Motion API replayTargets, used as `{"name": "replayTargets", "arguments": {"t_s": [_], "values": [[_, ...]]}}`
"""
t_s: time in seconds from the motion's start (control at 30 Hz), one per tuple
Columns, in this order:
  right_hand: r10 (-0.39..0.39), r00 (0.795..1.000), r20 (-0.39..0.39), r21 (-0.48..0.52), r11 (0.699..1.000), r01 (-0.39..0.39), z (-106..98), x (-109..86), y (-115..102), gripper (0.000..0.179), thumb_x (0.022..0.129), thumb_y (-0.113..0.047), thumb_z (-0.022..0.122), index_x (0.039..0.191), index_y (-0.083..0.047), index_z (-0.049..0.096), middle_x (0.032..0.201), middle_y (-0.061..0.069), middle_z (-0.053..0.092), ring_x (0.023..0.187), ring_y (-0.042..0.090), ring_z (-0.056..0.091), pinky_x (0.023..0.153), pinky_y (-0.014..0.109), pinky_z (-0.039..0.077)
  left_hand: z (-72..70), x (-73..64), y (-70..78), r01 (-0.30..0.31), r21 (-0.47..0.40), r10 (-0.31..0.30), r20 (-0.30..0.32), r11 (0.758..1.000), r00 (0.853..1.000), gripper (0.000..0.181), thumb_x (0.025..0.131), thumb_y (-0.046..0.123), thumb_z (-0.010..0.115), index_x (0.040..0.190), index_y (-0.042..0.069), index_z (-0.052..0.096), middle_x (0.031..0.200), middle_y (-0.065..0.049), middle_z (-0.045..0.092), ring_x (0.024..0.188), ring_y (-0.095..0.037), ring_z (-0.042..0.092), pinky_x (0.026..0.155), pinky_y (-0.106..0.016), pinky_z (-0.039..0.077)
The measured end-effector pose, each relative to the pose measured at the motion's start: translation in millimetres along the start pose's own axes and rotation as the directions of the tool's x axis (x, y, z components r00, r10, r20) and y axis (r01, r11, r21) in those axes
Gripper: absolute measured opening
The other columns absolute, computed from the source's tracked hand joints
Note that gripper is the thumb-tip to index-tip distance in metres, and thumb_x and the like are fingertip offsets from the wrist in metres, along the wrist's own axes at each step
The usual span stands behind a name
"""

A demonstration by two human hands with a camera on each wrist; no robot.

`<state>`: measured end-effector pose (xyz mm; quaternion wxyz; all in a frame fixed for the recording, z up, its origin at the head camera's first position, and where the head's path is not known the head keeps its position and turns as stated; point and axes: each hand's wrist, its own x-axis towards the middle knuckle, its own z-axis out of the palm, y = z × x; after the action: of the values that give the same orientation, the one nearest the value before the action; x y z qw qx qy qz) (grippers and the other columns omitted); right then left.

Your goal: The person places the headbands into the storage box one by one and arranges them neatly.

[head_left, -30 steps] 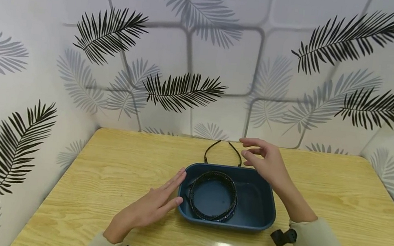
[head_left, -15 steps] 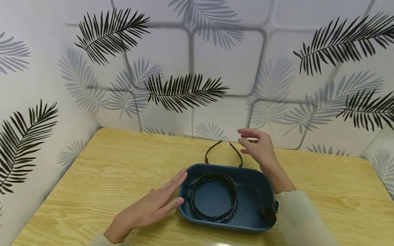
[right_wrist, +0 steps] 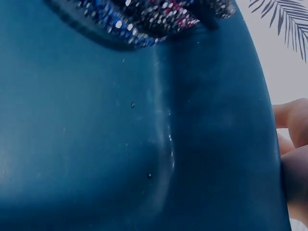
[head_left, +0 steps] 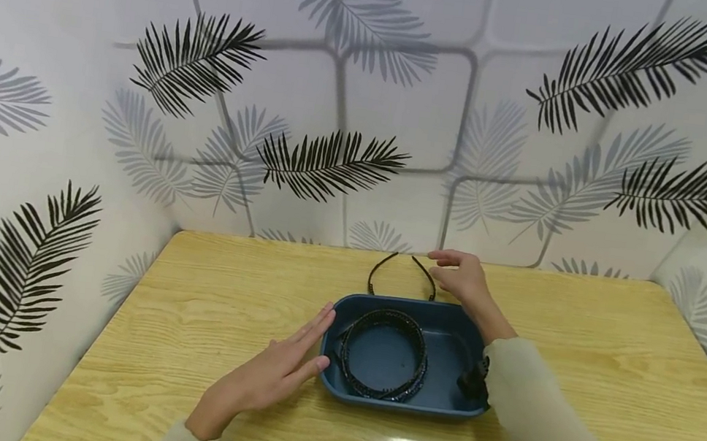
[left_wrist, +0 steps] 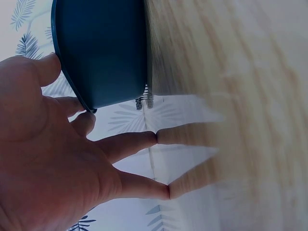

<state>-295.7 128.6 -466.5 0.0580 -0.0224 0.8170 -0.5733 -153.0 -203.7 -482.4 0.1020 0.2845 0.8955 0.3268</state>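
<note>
A dark blue oblong plastic bin [head_left: 449,357] stands on the wooden table. Several black, glittery headbands [head_left: 422,347] lie in a ring in its left part; blue, silver and pink sparkle shows on the headbands [right_wrist: 139,21] in the right wrist view. Behind the bin lies another thin black headband [head_left: 371,274], tips pointing to the wall, its near part hidden. My left hand [head_left: 272,369] rests on the bin's left end, fingers straight and spread in the left wrist view. Beyond the far right rim is my right hand [head_left: 462,278], fingers loosely bent beside the headband's right tip, nothing visible in them.
The wood-grain table [head_left: 204,305] ends at a wall [head_left: 400,108] covered in a feather-leaf print. Another wall [head_left: 23,158] rises on the left side. A black wrist camera [head_left: 473,379] on the right sleeve hangs over the bin's right end.
My right hand first reaches farther back over the bin's right end, then drops slightly toward the far rim. The left hand, bin and headbands stay in place.
</note>
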Motion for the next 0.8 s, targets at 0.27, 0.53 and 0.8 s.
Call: {"name": "replayTargets", "arguments": {"t_s": [0.27,0.53,0.8], "values": [[0.135,0.988,0.07,-0.062,0.989,-0.131,3.1,5.2,2.7,0.042,0.099,-0.002,0.061,0.14,0.007,0.058,0.148,0.032,0.044,0.129,0.045,0.051,0.095,0.051,0.054,-1.3,-0.2,0.3,0.009,-0.005,-0.009,-0.002,1.0,1.0,0.069,0.112,0.035,0.044,0.167,0.026,0.003,0.172,0.007,-0.002,0.154,-0.026,0.017,0.1,-0.087,0.016],[0.156,0.984,0.083,-0.122,0.982,-0.145,6.2,8.8,6.7,0.041,0.094,0.003,0.062,0.135,0.009,0.062,0.144,0.034,0.048,0.123,0.043,0.055,0.092,0.047,0.056,-0.7,-0.3,-1.5,0.002,-0.002,-0.002,0.003,1.0,1.0,0.07,0.112,0.035,0.044,0.167,0.025,0.003,0.172,0.007,-0.002,0.155,-0.024,0.016,0.1,-0.087,0.017],[0.125,0.99,0.062,-0.207,0.972,-0.11,7.1,10.5,5.1,0.04,0.087,0.009,0.064,0.127,0.014,0.066,0.128,0.031,0.062,0.094,0.028,0.065,0.07,0.029,0.057,-0.9,-0.5,-1.0,0.007,-0.002,-0.007,-0.001,1.0,1.0,0.069,0.112,0.036,0.044,0.167,0.027,0.003,0.172,0.008,-0.002,0.154,-0.024,0.018,0.101,-0.086,0.017]]}}
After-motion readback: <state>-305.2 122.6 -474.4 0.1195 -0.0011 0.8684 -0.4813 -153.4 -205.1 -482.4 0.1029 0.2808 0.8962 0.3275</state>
